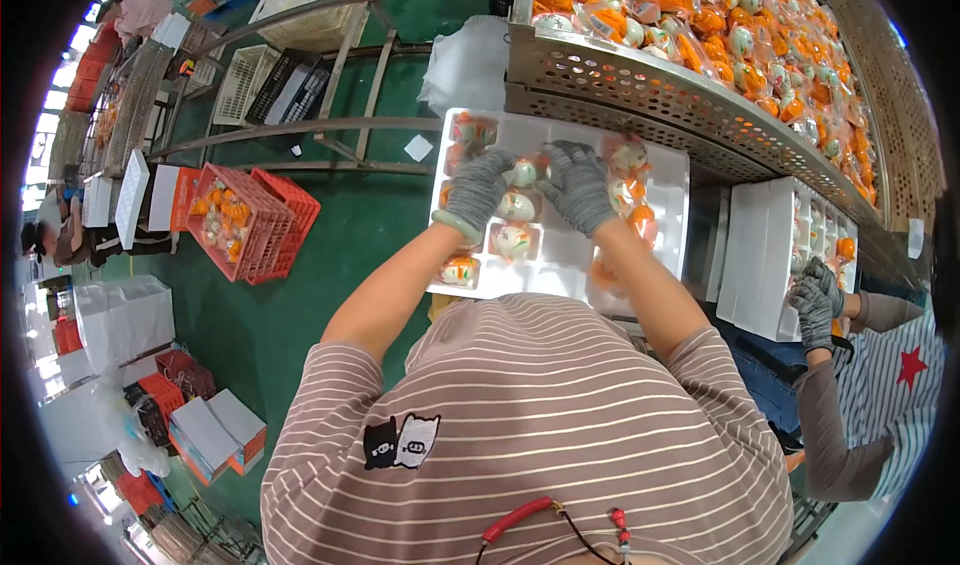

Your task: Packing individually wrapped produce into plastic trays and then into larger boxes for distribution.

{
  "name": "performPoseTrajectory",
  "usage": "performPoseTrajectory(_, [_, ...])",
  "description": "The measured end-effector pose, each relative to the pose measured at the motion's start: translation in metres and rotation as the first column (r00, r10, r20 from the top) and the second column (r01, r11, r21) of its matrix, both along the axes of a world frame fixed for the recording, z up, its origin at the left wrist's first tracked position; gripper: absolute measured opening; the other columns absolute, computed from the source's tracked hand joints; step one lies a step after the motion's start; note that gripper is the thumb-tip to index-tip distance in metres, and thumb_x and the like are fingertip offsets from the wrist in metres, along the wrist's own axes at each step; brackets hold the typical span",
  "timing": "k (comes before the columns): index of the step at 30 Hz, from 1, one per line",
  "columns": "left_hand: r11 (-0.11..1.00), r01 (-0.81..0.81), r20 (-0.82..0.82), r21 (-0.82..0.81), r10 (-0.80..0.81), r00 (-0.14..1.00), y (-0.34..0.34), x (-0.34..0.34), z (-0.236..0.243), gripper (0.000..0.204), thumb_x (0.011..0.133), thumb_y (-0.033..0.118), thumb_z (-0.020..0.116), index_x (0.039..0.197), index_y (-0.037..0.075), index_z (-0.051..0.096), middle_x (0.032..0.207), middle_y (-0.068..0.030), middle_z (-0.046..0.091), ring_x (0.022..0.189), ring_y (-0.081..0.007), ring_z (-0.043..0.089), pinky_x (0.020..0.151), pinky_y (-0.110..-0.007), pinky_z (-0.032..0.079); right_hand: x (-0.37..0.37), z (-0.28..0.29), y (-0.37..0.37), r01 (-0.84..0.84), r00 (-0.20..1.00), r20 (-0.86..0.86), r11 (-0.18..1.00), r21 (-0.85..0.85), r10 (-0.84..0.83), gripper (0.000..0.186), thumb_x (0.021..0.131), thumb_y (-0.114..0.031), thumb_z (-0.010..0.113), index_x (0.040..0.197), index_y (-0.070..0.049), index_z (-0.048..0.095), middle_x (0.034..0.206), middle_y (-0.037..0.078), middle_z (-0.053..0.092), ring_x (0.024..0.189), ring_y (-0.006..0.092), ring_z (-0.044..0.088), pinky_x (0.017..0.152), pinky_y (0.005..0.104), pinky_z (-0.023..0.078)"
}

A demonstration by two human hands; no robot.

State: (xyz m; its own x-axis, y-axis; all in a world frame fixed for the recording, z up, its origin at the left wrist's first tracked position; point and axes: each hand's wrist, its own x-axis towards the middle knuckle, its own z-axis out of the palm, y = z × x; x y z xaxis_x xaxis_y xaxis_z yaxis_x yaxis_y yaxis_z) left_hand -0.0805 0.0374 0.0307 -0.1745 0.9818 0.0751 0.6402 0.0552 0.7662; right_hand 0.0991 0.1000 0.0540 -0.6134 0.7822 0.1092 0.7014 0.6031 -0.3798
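A white compartment tray (560, 255) lies in front of me, partly filled with clear-wrapped round pieces, orange and pale white-green. My left hand (477, 187), in a grey knit glove, is over its left part. The bent fingers are at a wrapped whitish ball (521, 173). Just right of that ball, my right hand (580, 187), gloved alike, has its fingers curled down; whatever they hold is hidden beneath them. Nearer me in the same column sit another wrapped ball (515, 206) and a wrapped pale ball (512, 241). Wrapped orange pieces (640, 223) stand in a column beside my right wrist.
A perforated metal bin (640, 80) heaped with wrapped orange and white pieces borders the tray's far side. At right, a co-worker's gloved hands (815, 300) are over another white tray (765, 265). Red crates (255, 225) stand on the green floor, left of me, near metal rails (300, 135).
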Motion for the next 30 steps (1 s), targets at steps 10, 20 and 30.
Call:
performPoseTrajectory(10, [0.976,0.208,-0.604,0.059,-0.13,0.786,0.015,-0.02,0.007,0.016,0.075,0.018,0.055,0.086,0.018,0.067,0.103,-0.0057,0.058,0.102,-0.0258,0.051,0.088,-0.038,0.038,-0.045,0.022,0.023,-0.146,0.82,0.525,0.971,-0.191,0.227,0.02,0.077,-0.022,0.06,0.095,-0.02,0.067,0.098,0.005,0.065,0.098,0.0219,0.057,0.088,0.0389,0.041])
performPoseTrajectory(20, [0.968,0.226,-0.489,-0.107,-0.25,0.836,0.01,-0.018,0.012,0.019,0.077,0.017,0.057,0.093,0.013,0.066,0.115,-0.0099,0.054,0.107,-0.0294,0.05,0.09,-0.043,0.039,0.014,0.014,0.008,-0.026,0.988,0.153,0.985,0.173,-0.001,0.034,0.073,-0.033,0.064,0.105,-0.022,0.062,0.123,0.008,0.051,0.114,0.0265,0.045,0.093,0.0462,0.034])
performPoseTrajectory(30, [0.998,0.054,0.38,-0.045,-0.033,0.924,0.009,0.004,0.026,0.028,0.084,0.02,0.059,0.109,0.008,0.06,0.103,-0.0123,0.061,0.1,-0.0232,0.057,0.088,-0.035,0.043,0.079,0.033,0.049,0.123,0.796,-0.416,0.79,-0.601,-0.44,0.037,0.078,-0.024,0.066,0.11,-0.011,0.056,0.108,0.008,0.058,0.1,0.0205,0.056,0.084,0.0343,0.047])
